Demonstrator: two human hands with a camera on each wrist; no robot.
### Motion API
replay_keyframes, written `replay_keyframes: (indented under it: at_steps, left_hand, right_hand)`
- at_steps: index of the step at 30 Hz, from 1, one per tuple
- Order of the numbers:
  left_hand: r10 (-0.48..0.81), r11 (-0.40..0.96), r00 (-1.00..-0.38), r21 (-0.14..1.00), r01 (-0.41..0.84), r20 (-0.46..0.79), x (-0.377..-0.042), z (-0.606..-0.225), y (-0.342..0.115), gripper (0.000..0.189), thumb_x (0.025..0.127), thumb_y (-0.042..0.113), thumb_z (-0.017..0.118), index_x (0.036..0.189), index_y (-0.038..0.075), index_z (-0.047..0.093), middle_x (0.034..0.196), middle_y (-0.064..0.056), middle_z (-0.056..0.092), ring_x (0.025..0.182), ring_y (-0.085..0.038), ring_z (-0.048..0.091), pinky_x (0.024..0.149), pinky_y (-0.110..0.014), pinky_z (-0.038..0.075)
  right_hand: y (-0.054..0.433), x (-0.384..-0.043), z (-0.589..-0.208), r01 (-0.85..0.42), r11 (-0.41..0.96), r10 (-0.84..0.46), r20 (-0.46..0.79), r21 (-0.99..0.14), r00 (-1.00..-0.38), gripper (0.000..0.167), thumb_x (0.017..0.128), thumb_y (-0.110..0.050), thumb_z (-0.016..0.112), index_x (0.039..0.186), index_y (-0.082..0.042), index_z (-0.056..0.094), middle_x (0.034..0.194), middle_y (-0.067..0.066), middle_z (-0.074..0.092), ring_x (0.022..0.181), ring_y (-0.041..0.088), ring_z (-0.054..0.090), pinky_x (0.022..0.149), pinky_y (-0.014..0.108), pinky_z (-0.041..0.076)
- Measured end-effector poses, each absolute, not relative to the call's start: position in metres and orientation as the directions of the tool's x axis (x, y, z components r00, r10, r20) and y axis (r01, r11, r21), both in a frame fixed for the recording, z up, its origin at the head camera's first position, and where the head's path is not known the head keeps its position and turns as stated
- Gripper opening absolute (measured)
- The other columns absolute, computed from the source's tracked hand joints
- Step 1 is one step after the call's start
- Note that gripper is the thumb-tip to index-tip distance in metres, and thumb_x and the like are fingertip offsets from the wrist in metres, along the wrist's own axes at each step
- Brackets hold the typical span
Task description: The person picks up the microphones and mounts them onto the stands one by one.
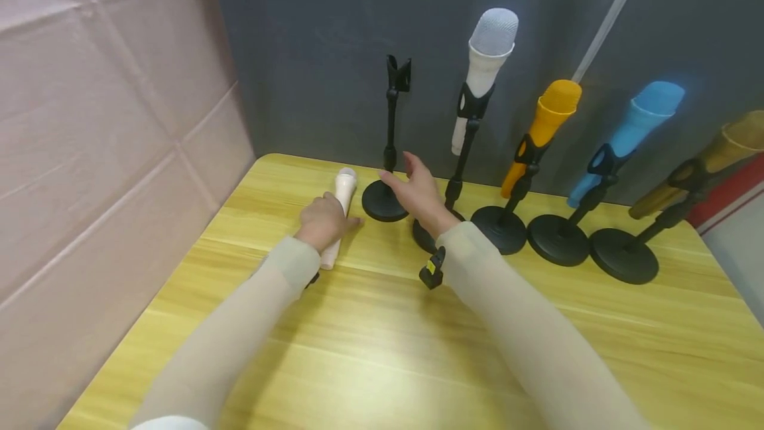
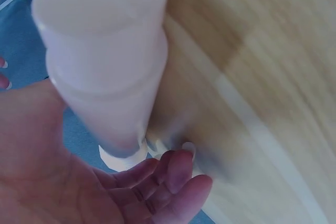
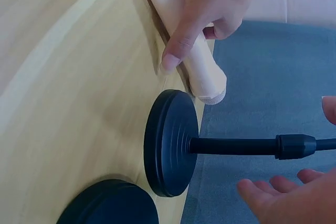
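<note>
A white microphone (image 1: 345, 184) lies on the table, its mesh head pointing to the back. My left hand (image 1: 324, 217) straddles its body from above, thumb extended on the right side. In the left wrist view the fingers (image 2: 178, 169) bend loosely beside the microphone (image 2: 102, 51), with a gap at the palm. A black microphone stand (image 1: 390, 118) with an unfilled clip stands upright to the right. My right hand (image 1: 420, 194) is beside its pole, thumb and fingers spread; in the right wrist view the pole (image 3: 233, 146) passes between them in the picture.
Rightward stand several black stands holding microphones: a large white one (image 1: 486, 58), an orange one (image 1: 549, 111), a light blue one (image 1: 644, 118) and a gold one (image 1: 716, 151). Behind the wooden table (image 1: 370, 350) is a dark panel (image 1: 322, 52); a pinkish covered wall (image 1: 107, 151) borders the left.
</note>
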State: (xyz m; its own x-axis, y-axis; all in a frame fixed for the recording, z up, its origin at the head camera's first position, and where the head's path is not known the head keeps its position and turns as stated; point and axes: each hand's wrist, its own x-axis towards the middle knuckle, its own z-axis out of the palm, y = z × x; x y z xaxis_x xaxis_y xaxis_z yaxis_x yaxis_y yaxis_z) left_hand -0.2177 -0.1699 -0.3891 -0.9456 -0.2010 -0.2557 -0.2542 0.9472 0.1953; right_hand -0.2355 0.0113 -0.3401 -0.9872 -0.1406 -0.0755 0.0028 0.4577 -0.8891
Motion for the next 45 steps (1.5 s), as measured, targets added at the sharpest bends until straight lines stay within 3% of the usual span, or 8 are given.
replay_keyframes:
  at_steps: [10,16,21,27,36,42,45]
  left_hand:
    - [-0.213,0.951,-0.944,0.168,-0.260,-0.252,-0.224,-0.387,-0.167,0.072,0.091,0.060,0.065,0.122,-0.003,0.045,0.095,-0.014,0.065,0.077,-0.023,0.065,0.063,-0.032,0.051]
    - [-0.199,0.956,-0.950,0.167,-0.243,-0.239,-0.230,-0.391,-0.169,0.066,0.096,0.055,0.061,0.123,-0.004,0.047,0.094,-0.014,0.066,0.077,-0.023,0.066,0.065,-0.033,0.051]
    - [-0.182,0.950,-0.955,0.211,-0.232,-0.234,-0.232,-0.396,-0.168,0.054,0.100,0.046,0.058,0.119,-0.004,0.051,0.092,-0.012,0.067,0.076,-0.023,0.066,0.064,-0.033,0.052]
    - [-0.185,0.937,-0.957,0.254,-0.240,-0.221,-0.233,-0.403,-0.165,0.046,0.101,0.040,0.057,0.116,-0.003,0.055,0.094,-0.012,0.068,0.076,-0.022,0.066,0.065,-0.033,0.054]
    - [-0.259,0.914,-0.944,0.264,-0.307,-0.203,-0.232,-0.408,-0.163,0.039,0.101,0.030,0.054,0.119,-0.005,0.051,0.095,-0.017,0.069,0.078,-0.024,0.069,0.066,-0.035,0.057]
    - [-0.223,0.951,-0.960,0.179,-0.252,-0.168,-0.225,-0.402,-0.160,0.046,0.102,0.037,0.053,0.121,-0.005,0.046,0.089,-0.017,0.070,0.072,-0.023,0.069,0.062,-0.035,0.057]
    - [-0.211,0.951,-0.966,0.197,-0.238,-0.147,-0.222,-0.397,-0.163,0.060,0.103,0.039,0.052,0.137,-0.008,0.038,0.092,-0.019,0.070,0.072,-0.025,0.068,0.061,-0.036,0.056]
  right_hand:
    - [0.013,-0.254,-0.339,-0.010,0.445,-0.143,-0.061,-0.895,-0.988,0.079,0.097,-0.053,0.061,0.161,-0.024,0.024,0.166,0.005,0.031,0.152,0.025,0.035,0.119,0.045,0.039]
    - [0.011,-0.262,-0.342,-0.062,0.457,-0.190,-0.029,-0.887,-0.981,0.071,0.101,-0.054,0.054,0.161,-0.030,0.024,0.166,0.002,0.032,0.150,0.025,0.038,0.116,0.047,0.042]
    - [0.007,-0.268,-0.346,-0.135,0.520,-0.190,0.040,-0.843,-0.981,0.062,0.105,-0.046,0.049,0.160,-0.025,0.030,0.162,0.004,0.039,0.146,0.025,0.045,0.117,0.045,0.041]
    - [0.004,-0.270,-0.348,-0.188,0.569,-0.173,0.106,-0.801,-0.979,0.051,0.108,-0.036,0.048,0.153,-0.014,0.042,0.144,0.012,0.059,0.130,0.027,0.059,0.109,0.044,0.049]
    - [0.005,-0.272,-0.344,-0.206,0.672,-0.212,0.081,-0.711,-0.974,0.052,0.108,-0.037,0.046,0.154,-0.013,0.040,0.145,0.013,0.059,0.130,0.028,0.060,0.109,0.045,0.049]
    - [0.007,-0.269,-0.347,-0.202,0.699,-0.249,0.031,-0.686,-0.968,0.061,0.108,-0.042,0.044,0.160,-0.013,0.030,0.153,0.014,0.052,0.136,0.030,0.056,0.114,0.046,0.044]
    - [0.008,-0.265,-0.348,-0.227,0.697,-0.263,0.052,-0.680,-0.963,0.060,0.107,-0.040,0.046,0.158,-0.011,0.032,0.147,0.015,0.057,0.131,0.030,0.059,0.111,0.046,0.047]
